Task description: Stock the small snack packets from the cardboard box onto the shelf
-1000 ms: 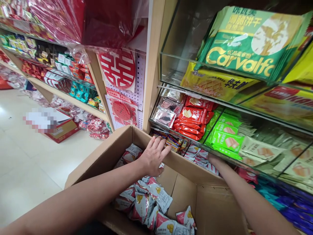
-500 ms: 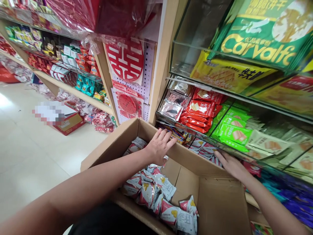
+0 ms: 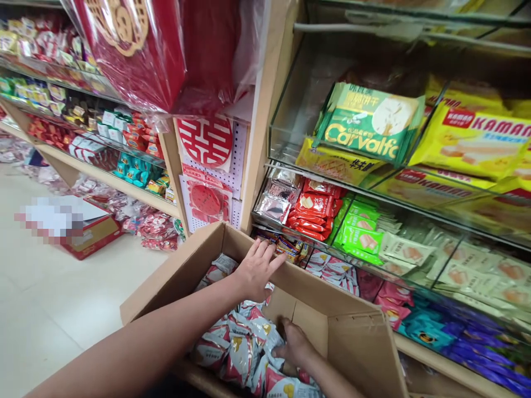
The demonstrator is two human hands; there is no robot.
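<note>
Left hand (image 3: 254, 273) clasps the box (image 3: 359, 337); right hand (image 3: 297, 345), grip unclear, is among packets (image 3: 240, 356), likely light, crushable: pinch sealed edges.

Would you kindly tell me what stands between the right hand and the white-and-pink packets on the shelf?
In the head view, the cardboard box wall stands between the right hand and those packets.
</note>
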